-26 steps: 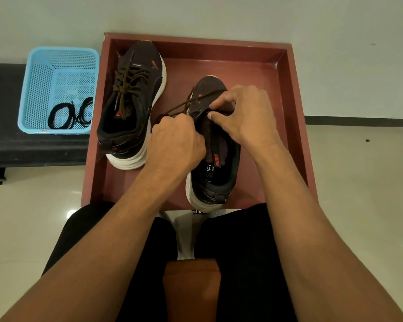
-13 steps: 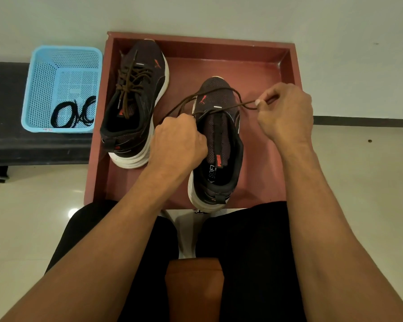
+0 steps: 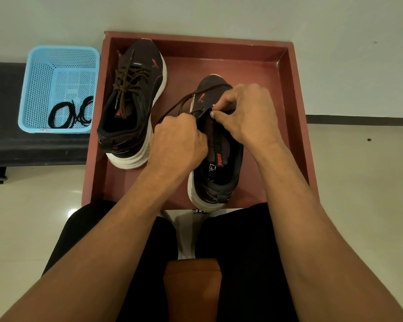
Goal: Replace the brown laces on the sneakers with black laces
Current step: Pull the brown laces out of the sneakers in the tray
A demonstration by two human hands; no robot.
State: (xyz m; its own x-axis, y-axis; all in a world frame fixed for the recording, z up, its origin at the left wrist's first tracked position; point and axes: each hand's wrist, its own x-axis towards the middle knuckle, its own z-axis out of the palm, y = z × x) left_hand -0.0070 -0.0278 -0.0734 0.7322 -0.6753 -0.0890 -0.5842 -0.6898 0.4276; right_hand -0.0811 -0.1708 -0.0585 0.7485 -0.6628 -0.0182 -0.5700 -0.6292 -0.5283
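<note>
Right hand [image 3: 247,112] back at near sneaker [image 3: 216,145] from its outward pull, grip pinching at the eyelets; left hand [image 3: 179,140] fisted on brown lace [image 3: 184,99]. Unlacing nearly done. Black laces [image 3: 71,112] wait in blue basket [image 3: 37,89]; far sneaker [image 3: 135,94] laced.

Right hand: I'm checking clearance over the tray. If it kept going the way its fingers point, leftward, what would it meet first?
Probably the left hand, fisted right beside the right hand over the near sneaker; depth is unclear.
</note>
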